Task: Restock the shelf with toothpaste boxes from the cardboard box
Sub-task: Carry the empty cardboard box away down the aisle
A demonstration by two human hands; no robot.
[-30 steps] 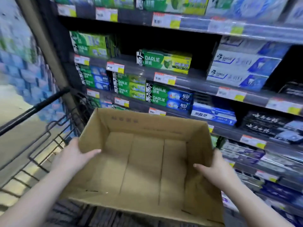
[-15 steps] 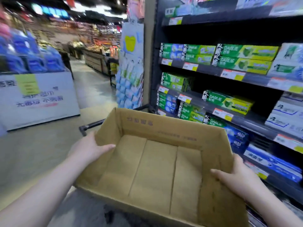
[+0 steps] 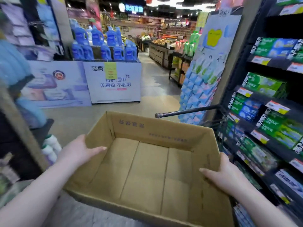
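I hold a brown cardboard box in front of me with its top open; its inside is bare cardboard with nothing in it. My left hand grips the left wall, thumb hooked over the rim into the box. My right hand grips the right wall the same way. The dark shelf with green and blue toothpaste boxes runs along the right edge of the view, apart from the box.
A black cart handle juts out just beyond the box on the right. A hanging rack of blue packets stands at the shelf's end. A display of blue detergent bottles stands ahead on the aisle floor. White bottles stand low on the left.
My view has swung left, away from the shelf and toward the open aisle. The empty box stays in both hands and has turned with me.
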